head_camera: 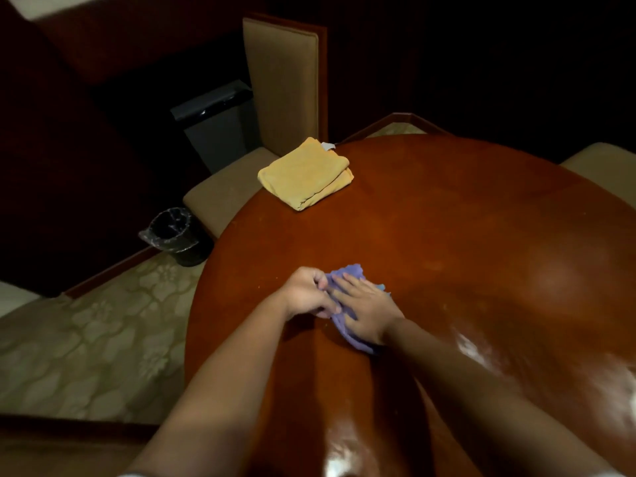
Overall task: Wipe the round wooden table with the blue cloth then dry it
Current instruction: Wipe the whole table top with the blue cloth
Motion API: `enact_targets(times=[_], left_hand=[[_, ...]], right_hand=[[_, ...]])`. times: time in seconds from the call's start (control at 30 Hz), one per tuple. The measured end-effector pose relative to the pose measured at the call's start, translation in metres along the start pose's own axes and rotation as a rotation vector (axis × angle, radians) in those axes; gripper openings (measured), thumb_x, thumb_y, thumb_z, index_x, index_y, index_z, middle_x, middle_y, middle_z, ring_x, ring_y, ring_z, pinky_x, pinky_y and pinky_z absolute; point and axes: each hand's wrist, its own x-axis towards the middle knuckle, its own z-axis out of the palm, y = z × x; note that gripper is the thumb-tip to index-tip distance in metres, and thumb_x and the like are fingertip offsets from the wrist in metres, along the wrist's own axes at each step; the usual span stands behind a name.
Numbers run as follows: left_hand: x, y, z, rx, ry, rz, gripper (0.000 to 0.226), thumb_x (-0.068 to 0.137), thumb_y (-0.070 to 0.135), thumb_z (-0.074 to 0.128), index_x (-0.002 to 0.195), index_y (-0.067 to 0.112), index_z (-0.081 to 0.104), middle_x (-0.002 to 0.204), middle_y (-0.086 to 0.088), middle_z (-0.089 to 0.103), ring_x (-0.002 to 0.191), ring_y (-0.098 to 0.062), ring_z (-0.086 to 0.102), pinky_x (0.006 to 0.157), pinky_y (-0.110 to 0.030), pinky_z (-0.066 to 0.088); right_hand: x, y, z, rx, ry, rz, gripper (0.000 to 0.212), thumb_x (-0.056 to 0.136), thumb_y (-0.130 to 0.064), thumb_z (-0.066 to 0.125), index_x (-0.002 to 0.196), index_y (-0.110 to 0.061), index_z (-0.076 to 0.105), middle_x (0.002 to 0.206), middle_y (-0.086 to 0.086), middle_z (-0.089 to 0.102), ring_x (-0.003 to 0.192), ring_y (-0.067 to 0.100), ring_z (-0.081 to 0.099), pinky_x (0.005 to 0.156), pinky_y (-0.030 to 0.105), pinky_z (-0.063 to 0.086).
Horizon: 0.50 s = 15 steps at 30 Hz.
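Right hand (364, 308) flat atop blue cloth (347, 273) on table (464, 235), left hand (306, 292) pinching its edge.

The round table (447, 235) is reddish wood with a really glossy finish, throwing bright wet-looking glare near its right edge. The blue cloth (347, 273) looks like soft, fuzzy fabric, all crumpled, and the folded yellow towel (304, 173) is thick matt terry-type stuff. The chair (282, 80) has matt tan upholstery, and the small bin (172, 232) wears a shiny, crinkly plastic liner.
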Motion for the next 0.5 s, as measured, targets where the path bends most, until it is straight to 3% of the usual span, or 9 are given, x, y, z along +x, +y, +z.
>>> enact_targets(times=[0.13,0.23,0.27,0.3,0.37,0.4,0.5], left_hand=[[-0.024,-0.018,0.015,0.032,-0.031,-0.058,0.055,0.068,-0.025,0.068,0.064,0.016,0.032,0.060,-0.011,0.051,0.040,-0.009,0.059,0.048,-0.026,0.054],[-0.039,-0.025,0.030,0.024,-0.028,-0.080,0.055,0.068,-0.025,0.068,0.064,0.016,0.032,0.050,-0.006,0.051,0.039,-0.007,0.058,0.046,-0.026,0.054],[-0.044,-0.026,0.035,0.019,-0.033,-0.088,0.055,0.068,-0.025,0.068,0.063,0.016,0.032,0.046,-0.003,0.050,0.039,-0.007,0.058,0.045,-0.025,0.054],[-0.048,-0.026,0.040,0.019,-0.041,-0.095,0.055,0.068,-0.025,0.068,0.063,0.016,0.032,0.044,-0.001,0.050,0.039,-0.007,0.058,0.045,-0.025,0.055],[-0.055,-0.026,0.049,0.030,-0.065,-0.110,0.054,0.069,-0.025,0.068,0.062,0.016,0.033,0.042,0.001,0.049,0.039,-0.006,0.058,0.046,-0.025,0.055],[-0.058,-0.026,0.053,0.033,-0.071,-0.115,0.054,0.069,-0.026,0.067,0.062,0.016,0.033,0.039,0.002,0.047,0.038,-0.006,0.057,0.046,-0.025,0.055],[-0.064,-0.025,0.060,0.047,-0.066,-0.136,0.055,0.069,-0.027,0.066,0.062,0.016,0.032,0.044,-0.002,0.044,0.039,-0.008,0.055,0.043,-0.025,0.054]], right_hand=[[-0.021,-0.005,0.016,0.021,0.015,-0.094,0.081,0.078,-0.052,0.010,0.153,-0.022,0.016,0.160,0.001,0.004,0.148,0.017,-0.003,0.117,0.030,-0.007],[-0.042,-0.011,0.025,0.035,0.038,-0.086,0.069,0.088,-0.046,0.014,0.152,-0.020,0.018,0.158,-0.003,0.002,0.146,0.013,-0.003,0.117,0.029,-0.006],[-0.050,-0.013,0.027,0.032,0.066,-0.074,0.070,0.088,-0.046,0.013,0.151,-0.017,0.024,0.156,-0.003,0.006,0.145,0.013,0.002,0.117,0.029,0.000],[-0.058,-0.014,0.032,0.014,0.111,-0.068,0.069,0.088,-0.044,0.017,0.147,-0.014,0.035,0.154,0.000,0.019,0.144,0.015,0.016,0.118,0.033,0.013],[-0.075,-0.016,0.043,0.010,0.169,-0.009,0.058,0.088,-0.037,0.032,0.131,-0.010,0.059,0.139,0.007,0.052,0.129,0.022,0.049,0.105,0.037,0.043],[-0.083,-0.018,0.048,0.025,0.201,0.041,0.054,0.086,-0.035,0.036,0.125,-0.009,0.064,0.132,0.008,0.059,0.123,0.024,0.056,0.103,0.036,0.044],[-0.101,-0.030,0.062,0.069,0.304,0.240,0.054,0.088,-0.035,0.037,0.124,-0.004,0.064,0.130,0.012,0.060,0.120,0.028,0.058,0.105,0.033,0.025]])
